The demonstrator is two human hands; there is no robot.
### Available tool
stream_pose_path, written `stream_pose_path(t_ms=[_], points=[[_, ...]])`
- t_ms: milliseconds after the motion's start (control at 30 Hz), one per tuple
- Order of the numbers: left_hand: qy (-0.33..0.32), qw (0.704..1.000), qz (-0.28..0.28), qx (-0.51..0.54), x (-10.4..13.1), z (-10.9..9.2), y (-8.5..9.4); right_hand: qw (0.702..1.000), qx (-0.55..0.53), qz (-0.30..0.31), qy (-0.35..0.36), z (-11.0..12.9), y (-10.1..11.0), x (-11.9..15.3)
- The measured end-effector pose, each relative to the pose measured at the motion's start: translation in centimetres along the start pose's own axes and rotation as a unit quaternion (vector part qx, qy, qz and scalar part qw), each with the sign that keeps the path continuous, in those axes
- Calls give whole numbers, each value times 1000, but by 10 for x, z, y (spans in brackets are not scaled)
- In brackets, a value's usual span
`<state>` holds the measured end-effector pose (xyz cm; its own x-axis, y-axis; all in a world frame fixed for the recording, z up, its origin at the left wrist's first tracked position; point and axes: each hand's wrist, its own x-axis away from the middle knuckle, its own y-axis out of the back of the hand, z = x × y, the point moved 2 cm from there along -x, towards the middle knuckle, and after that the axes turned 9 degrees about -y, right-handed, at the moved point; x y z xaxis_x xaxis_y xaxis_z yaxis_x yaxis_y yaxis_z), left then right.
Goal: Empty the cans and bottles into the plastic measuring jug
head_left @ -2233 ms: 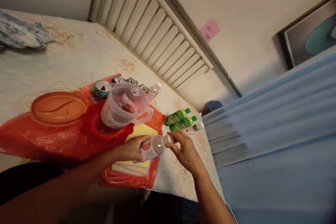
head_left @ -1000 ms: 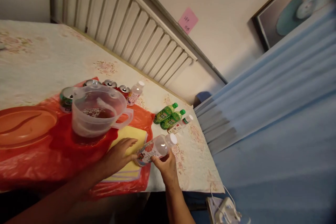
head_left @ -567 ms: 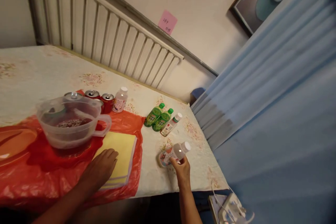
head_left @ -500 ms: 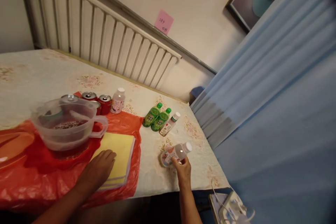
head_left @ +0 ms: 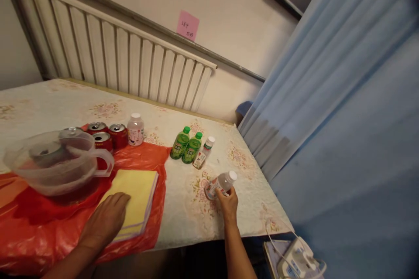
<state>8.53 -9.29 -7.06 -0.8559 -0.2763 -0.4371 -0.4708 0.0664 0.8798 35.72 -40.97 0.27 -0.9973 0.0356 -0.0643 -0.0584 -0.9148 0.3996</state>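
My right hand (head_left: pixel 228 204) is wrapped round a white-capped plastic drink bottle (head_left: pixel 220 184) with a pinkish label, near the table's front right. Behind it stand two green-capped green drink bottles (head_left: pixel 191 148) and a slimmer white-capped bottle (head_left: pixel 204 152). On the left, my left hand (head_left: pixel 109 218) lies flat on a folded yellow cloth (head_left: pixel 139 196) with pale purple edges. The cloth rests on a red plastic sheet (head_left: pixel 160 192). Beside my left hand is a clear plastic jug (head_left: pixel 59 170) with a handle on its right.
Several red drink cans (head_left: pixel 118 136) cluster behind the jug, with another white-capped bottle (head_left: pixel 135 130) beside them. A floral tablecloth (head_left: pixel 183 209) covers the table. A radiator (head_left: pixel 131 61) lines the wall, a blue curtain (head_left: pixel 334 139) hangs right, and a power strip (head_left: pixel 299 257) is below.
The view has shifted, so most things sit further left. My right hand still holds the bottle, which has come nearer the other bottles in view. My left hand stays on the cloth.
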Motion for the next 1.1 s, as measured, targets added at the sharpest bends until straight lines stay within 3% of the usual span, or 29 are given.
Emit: stream_pose_path(t_ms=[367, 667, 1100], points=[[16, 1000, 9, -14, 3, 5, -7, 997, 16, 37, 63, 15, -40, -66], [29, 999, 16, -25, 5, 4, -6, 994, -11, 64, 89, 24, -64, -92], [15, 999, 11, -27, 5, 5, -8, 994, -30, 92, 56, -21, -91, -95]])
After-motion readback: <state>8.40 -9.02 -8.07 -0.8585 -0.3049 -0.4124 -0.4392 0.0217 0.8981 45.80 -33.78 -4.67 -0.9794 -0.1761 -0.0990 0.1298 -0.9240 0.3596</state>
